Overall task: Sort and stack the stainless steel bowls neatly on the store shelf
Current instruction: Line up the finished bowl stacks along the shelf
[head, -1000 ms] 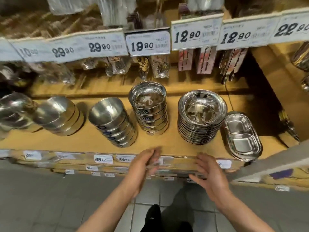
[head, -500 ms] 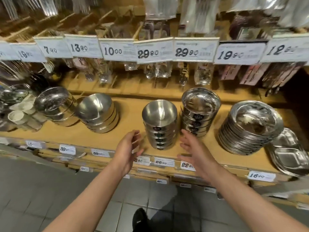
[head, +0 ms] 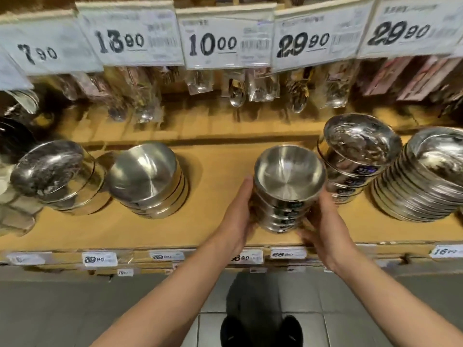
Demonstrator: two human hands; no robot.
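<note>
From the left I see two tilted bowl stacks (head: 147, 181) on the wooden shelf (head: 215, 171). My left hand (head: 238, 214) and right hand (head: 323, 221) clasp the brushed bowl stack (head: 288, 189) from both sides at the shelf's front edge, just beside a taller shiny stack (head: 355, 156) and plates (head: 426, 176).

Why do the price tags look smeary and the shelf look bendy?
Head view: the price tags are smeared by motion blur, the shelf curves from the wide-angle lens, and overhead light leaves white glare on the stack of bowls held between the left hand and right hand.
</note>
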